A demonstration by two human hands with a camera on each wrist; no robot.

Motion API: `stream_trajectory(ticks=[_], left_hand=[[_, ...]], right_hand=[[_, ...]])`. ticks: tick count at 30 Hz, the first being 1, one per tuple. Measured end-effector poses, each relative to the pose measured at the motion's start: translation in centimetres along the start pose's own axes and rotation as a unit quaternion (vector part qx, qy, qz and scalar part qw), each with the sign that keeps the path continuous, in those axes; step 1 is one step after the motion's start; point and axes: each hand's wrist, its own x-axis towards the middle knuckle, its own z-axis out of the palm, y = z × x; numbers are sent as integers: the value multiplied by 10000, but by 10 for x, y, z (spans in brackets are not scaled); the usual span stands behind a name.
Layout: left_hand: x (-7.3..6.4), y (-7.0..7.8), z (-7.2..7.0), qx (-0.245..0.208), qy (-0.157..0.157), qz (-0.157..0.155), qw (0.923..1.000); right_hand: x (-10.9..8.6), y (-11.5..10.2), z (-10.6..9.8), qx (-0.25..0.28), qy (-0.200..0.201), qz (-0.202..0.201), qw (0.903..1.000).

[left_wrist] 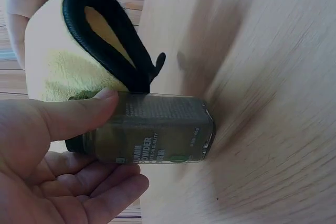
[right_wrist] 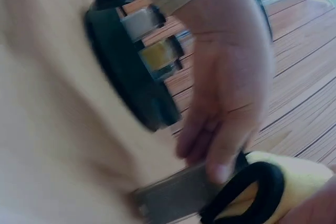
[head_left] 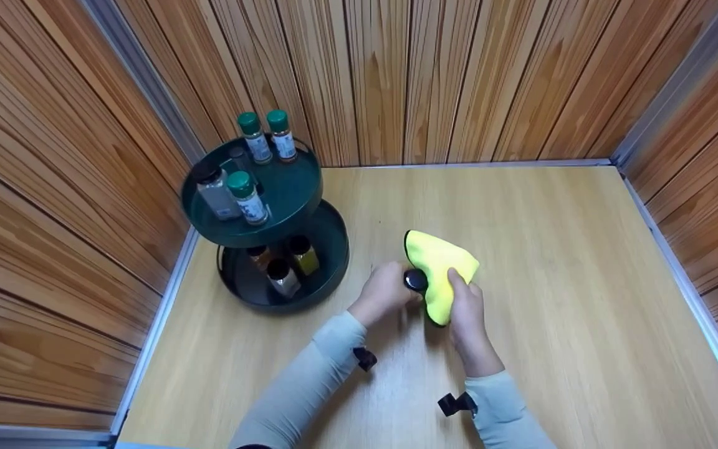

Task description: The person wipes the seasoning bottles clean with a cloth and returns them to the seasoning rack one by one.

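My left hand (head_left: 387,291) grips a glass spice jar (left_wrist: 157,135) near its black lid (head_left: 416,280), thumb on one side and fingers on the other. The label reads cumin powder, and the jar's base points toward the tabletop. In my right hand (head_left: 469,310) is a yellow cloth (head_left: 443,265) with black edging, the thumb lying over it. A folded edge of the cloth lies against the jar in the left wrist view. The right wrist view shows the jar between the left fingers and the cloth's black-edged fold.
Left of the hands stands a dark green two-tier round rack (head_left: 293,215). Its upper tier carries several jars, three with green caps (head_left: 240,183); black-lidded jars (head_left: 283,277) sit on the lower tier. Wood-panelled walls (head_left: 378,81) enclose the light wooden table (head_left: 583,280).
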Motion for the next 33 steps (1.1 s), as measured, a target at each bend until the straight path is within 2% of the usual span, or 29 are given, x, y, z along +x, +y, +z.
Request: stream_trajectory(ticks=[4,7,9,12,15,17,21,23,26,33], left_hand=[[-1,1,-1,50,-71,-249,9997],[0,2,0,86,-120,-414,9990],[0,1,0,69,-125,-405,9991],[0,0,-1,58,-103,-239,9996],[0,0,-1,55,-64,-142,9999],[0,0,-1,71,-67,-160,9998],[1,2,-1,157,-102,-272,9995],[1,3,-1,187,-118,-345,9992],[0,3,-2,77,-131,-431,9990],[-2,0,-1,220,40,230,9995]], right_hand=[[13,27,-4,-59,75,300,9995],[15,27,-5,-268,-59,641,9976],[12,19,-3,-330,-139,584,9977],[7,4,0,-161,-178,279,9993],[5,3,-1,-60,-190,14,9998],[7,12,-5,-105,-177,66,9998],[12,30,-10,-208,-133,450,9987],[12,31,-9,-316,-209,536,9978],[9,21,-6,-235,-251,360,9988],[4,0,-9,523,-294,-39,9982]])
